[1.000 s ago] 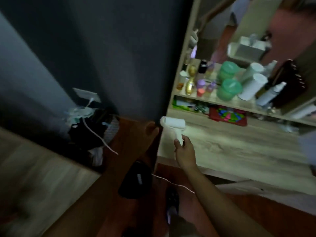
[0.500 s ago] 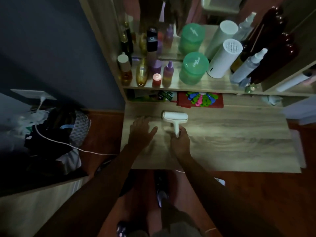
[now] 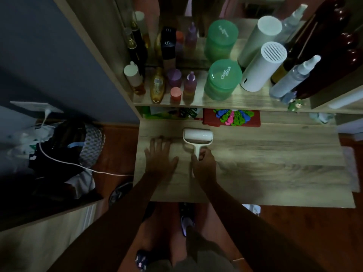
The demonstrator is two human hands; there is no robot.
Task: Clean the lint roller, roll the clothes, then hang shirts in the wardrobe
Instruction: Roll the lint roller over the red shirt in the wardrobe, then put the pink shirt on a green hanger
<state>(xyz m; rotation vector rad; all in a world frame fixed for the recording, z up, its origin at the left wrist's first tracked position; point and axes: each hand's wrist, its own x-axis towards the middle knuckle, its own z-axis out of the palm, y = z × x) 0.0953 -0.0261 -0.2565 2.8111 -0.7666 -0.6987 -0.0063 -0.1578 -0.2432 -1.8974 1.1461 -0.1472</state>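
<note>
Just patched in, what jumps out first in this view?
The white lint roller lies on the wooden desk, its handle gripped by the right hand, while the left hand rests flat beside it. Behind them, a shelf holds a green jar and a white cylinder.

Right hand (image 3: 203, 163) gripping lint roller (image 3: 198, 136), left hand (image 3: 160, 158) flat on table (image 3: 275, 163)

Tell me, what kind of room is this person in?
Probably a bedroom, at a dressing table: perfume bottles and a spray bottle line a shelf with a mirror behind, and a pile of clothes lies on the floor.
</note>
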